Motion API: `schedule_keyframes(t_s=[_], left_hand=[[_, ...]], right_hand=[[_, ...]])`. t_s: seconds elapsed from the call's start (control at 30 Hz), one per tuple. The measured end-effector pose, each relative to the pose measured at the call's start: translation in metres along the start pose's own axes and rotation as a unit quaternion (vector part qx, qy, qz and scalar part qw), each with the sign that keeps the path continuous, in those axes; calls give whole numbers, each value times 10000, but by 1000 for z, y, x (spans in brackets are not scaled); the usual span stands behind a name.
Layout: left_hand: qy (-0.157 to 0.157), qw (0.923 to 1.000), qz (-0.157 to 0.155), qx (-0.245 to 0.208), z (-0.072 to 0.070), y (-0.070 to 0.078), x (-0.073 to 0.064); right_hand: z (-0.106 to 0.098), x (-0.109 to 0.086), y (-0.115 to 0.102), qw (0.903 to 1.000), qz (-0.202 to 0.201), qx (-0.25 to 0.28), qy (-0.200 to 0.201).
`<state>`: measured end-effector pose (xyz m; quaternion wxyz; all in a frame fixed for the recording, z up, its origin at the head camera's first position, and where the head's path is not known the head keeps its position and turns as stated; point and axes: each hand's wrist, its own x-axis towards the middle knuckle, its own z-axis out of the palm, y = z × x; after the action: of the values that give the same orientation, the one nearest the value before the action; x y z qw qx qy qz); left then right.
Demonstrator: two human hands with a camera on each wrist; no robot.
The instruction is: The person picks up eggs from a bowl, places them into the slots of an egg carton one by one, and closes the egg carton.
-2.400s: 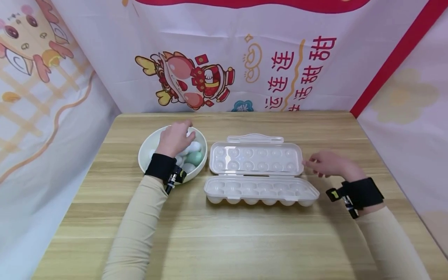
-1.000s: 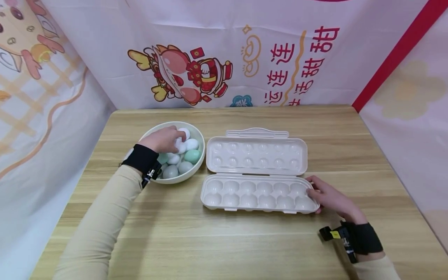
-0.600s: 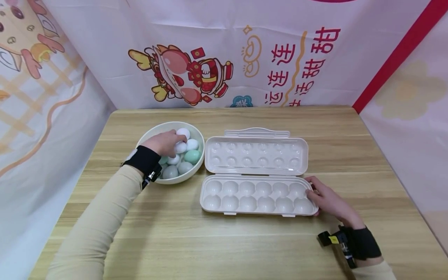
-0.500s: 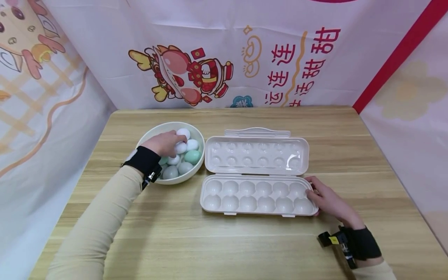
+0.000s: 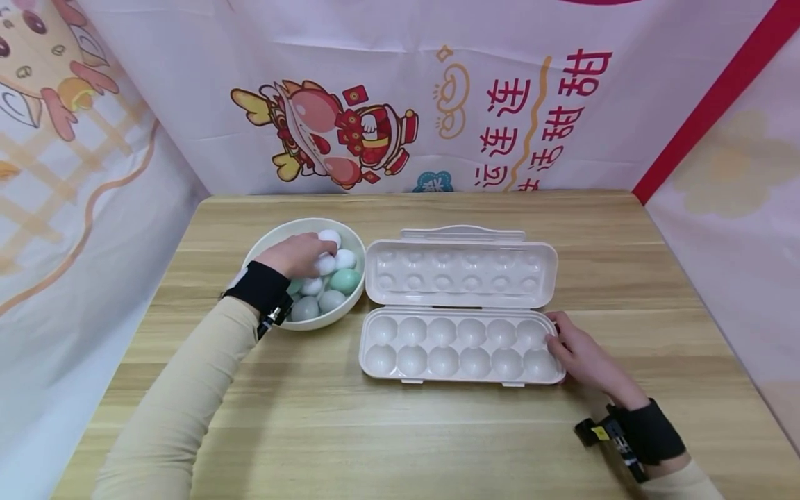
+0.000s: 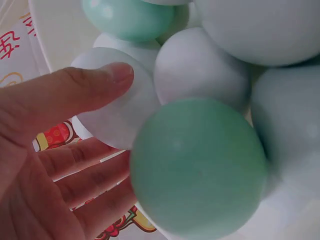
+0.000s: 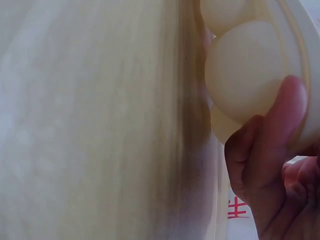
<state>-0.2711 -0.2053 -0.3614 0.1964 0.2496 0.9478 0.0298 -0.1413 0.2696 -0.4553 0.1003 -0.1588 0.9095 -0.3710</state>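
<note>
My left hand (image 5: pixel 294 255) reaches into a white bowl (image 5: pixel 253 246) of white, grey and green eggs. In the left wrist view its thumb (image 6: pixel 95 86) presses on a pale egg (image 6: pixel 127 110), with the other fingers curved behind. A green egg (image 6: pixel 197 170) sits large in front of them. An unfolded plastic egg box (image 5: pixel 459 382) lies right of the bowl, its lid (image 5: pixel 462 303) laid back and its cups holding nothing. My right hand (image 5: pixel 584 357) grips the base's right end, thumb on top. From the right wrist, the rounded cup undersides (image 7: pixel 245 70) show above the fingers.
The wooden table (image 5: pixel 400 444) carries the bowl and box side by side, the bowl's rim close to the lid's left end. Printed cloth (image 5: pixel 500 42) hangs behind the table and along both sides.
My left hand has sunk deeper among the eggs, its thumb now on one. My right hand has gone from beside the lid to the base's end. The box base has tipped level, showing its cups.
</note>
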Motion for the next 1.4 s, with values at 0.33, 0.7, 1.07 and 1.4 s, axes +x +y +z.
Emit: schedule_keyframes(t_s=[0.33, 0.7, 1.07, 1.4], left_hand=[[95, 9994, 292, -150, -2, 5, 1], [130, 9986, 187, -475, -9, 11, -8], [621, 9955, 369, -620, -10, 18, -18], [933, 9913, 452, -813, -7, 33, -32]], right_hand=[[2, 1, 3, 9987, -317, -283, 264], [4, 3, 3, 9982, -361, -335, 346], [3, 4, 1, 9991, -231, -223, 270], [3, 5, 2, 9998, -95, -55, 175]])
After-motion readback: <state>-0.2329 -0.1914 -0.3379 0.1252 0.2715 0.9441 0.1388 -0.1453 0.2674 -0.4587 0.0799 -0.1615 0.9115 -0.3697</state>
